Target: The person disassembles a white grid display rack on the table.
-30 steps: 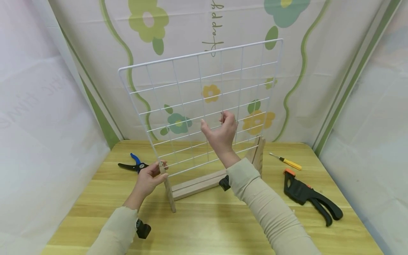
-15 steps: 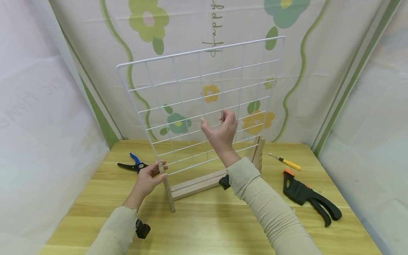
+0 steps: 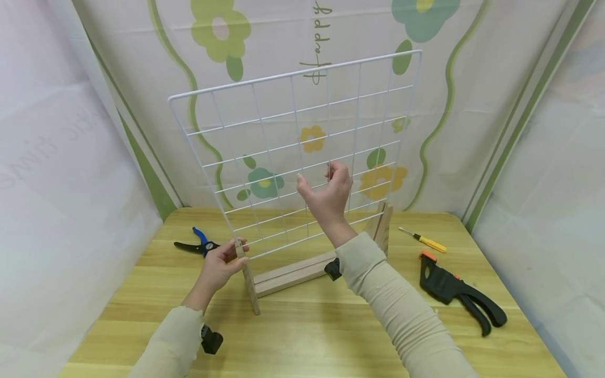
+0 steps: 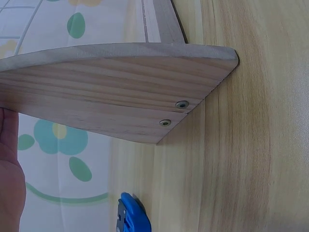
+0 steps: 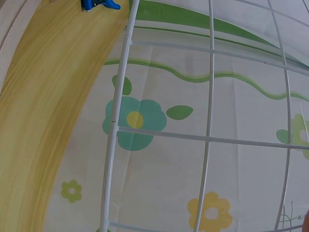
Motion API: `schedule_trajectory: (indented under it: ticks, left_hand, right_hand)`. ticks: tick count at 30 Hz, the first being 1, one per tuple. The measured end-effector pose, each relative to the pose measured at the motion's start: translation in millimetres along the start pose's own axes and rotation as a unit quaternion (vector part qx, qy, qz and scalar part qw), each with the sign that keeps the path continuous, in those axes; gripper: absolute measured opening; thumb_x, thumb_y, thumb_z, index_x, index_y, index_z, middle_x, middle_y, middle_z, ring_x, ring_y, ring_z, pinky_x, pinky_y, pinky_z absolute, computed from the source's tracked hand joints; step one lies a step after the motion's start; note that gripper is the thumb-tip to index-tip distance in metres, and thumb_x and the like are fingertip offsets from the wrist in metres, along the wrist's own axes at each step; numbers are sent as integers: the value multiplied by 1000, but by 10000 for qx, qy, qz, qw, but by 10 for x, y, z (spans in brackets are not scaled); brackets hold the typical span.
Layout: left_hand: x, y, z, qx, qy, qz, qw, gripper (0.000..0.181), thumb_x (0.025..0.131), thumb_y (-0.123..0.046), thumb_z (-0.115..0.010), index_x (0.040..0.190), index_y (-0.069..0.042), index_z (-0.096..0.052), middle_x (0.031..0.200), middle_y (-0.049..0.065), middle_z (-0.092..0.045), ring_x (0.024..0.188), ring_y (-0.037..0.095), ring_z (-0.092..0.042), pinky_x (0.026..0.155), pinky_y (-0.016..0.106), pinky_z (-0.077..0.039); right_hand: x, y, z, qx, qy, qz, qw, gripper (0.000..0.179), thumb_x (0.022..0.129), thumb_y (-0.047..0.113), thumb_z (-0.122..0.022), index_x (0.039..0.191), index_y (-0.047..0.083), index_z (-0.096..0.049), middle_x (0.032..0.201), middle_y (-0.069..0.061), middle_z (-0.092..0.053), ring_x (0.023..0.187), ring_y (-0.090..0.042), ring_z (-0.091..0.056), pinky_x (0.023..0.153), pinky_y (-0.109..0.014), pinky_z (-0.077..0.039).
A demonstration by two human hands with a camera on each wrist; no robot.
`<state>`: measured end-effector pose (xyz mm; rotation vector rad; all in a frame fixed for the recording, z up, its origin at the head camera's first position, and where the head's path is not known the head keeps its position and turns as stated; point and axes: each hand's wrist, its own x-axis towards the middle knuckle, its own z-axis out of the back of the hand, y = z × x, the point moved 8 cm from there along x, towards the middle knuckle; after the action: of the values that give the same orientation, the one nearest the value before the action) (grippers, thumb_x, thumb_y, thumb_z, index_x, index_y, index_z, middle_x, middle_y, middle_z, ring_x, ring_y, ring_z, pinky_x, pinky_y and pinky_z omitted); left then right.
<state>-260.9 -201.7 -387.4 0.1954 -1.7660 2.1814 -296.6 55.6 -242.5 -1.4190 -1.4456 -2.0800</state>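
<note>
A white wire grid panel point(image 3: 293, 75) stands tilted in a wooden stand, its lower edge between two wooden side pieces. My left hand point(image 3: 217, 269) pinches the upper end of the left side piece point(image 3: 251, 291), thumb in front and fingers behind. Partway up the mesh, the curled fingers of my right hand point(image 3: 327, 203) hold a wire, thumb raised. A grooved wooden crossbar point(image 3: 298, 274) joins the left piece to the right side piece point(image 3: 385, 231). In the left wrist view, two screw heads point(image 4: 181, 104) show on the left piece's outer face. The right wrist view shows mostly mesh.
Blue-and-black pruner-like pliers point(image 3: 205, 244) lie behind my left hand. On the right are a yellow screwdriver point(image 3: 432, 243) and a black clamp with orange tips point(image 3: 441, 283). A flower-printed cloth point(image 3: 283, 31) hangs behind the wooden table point(image 3: 302, 341).
The grid's top edge has shifted slightly upward, its left corner also a little leftward in the head view. Both hands keep nearly the same places and holds.
</note>
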Motion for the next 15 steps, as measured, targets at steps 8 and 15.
schedule_trajectory:
  ticks: [8, 15]
  left_hand:
    - [-20, -90, -23, 51, 44, -49, 10000, 40, 81, 10, -63, 118, 19, -49, 90, -24, -63, 88, -6, -59, 73, 13, -49]
    - [11, 70, 9, 52, 39, -133, 9999, 41, 81, 10, -64, 119, 17, -50, 90, -23, -64, 88, -4, -60, 72, 14, -50]
  right_hand:
    - [23, 15, -3, -17, -4, -3, 10000, 52, 68, 28, -72, 97, -1, -41, 81, -10, -40, 77, -28, -41, 72, -32, -31]
    - [36, 23, 4, -2, -54, 28, 10000, 52, 68, 28, -72, 97, -2, -41, 81, -10, -39, 77, -26, -40, 71, -31, -30]
